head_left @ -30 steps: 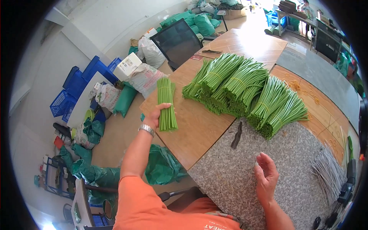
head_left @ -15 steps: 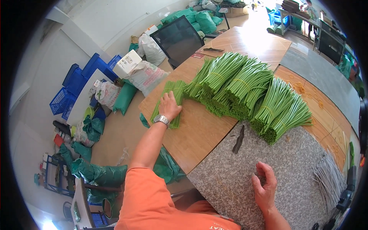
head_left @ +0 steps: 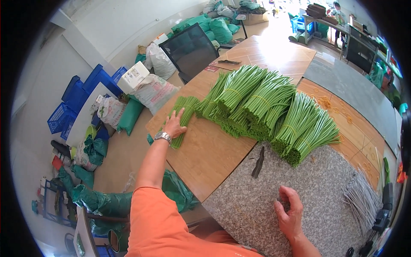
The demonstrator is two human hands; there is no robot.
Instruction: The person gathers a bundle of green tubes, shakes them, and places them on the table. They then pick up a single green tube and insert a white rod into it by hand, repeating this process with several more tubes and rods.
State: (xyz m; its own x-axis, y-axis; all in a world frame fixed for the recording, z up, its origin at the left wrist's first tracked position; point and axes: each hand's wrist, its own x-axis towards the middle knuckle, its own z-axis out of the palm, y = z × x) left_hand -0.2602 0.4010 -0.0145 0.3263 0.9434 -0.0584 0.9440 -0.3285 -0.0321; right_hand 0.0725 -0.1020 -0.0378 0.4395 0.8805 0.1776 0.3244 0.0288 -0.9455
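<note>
- I have the left hand (head_left: pixel 174 126) spread over stems (head_left: pixel 187 105), ungripping, perhaps steadying them.
- My right hand (head_left: pixel 290 213) (idle, from here) curls loosely, seemingly empty.

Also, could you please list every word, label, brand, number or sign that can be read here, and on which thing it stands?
None is clear enough to quote.
White box: dark print, too small.
White sack beside it: reddish print, blurred.
Smaller white sack: reddish marks, blurred.
Red-and-white label on the wooden tabletop: too small.
Orange shirt: pale print at the picture's lower edge, too small.
</note>
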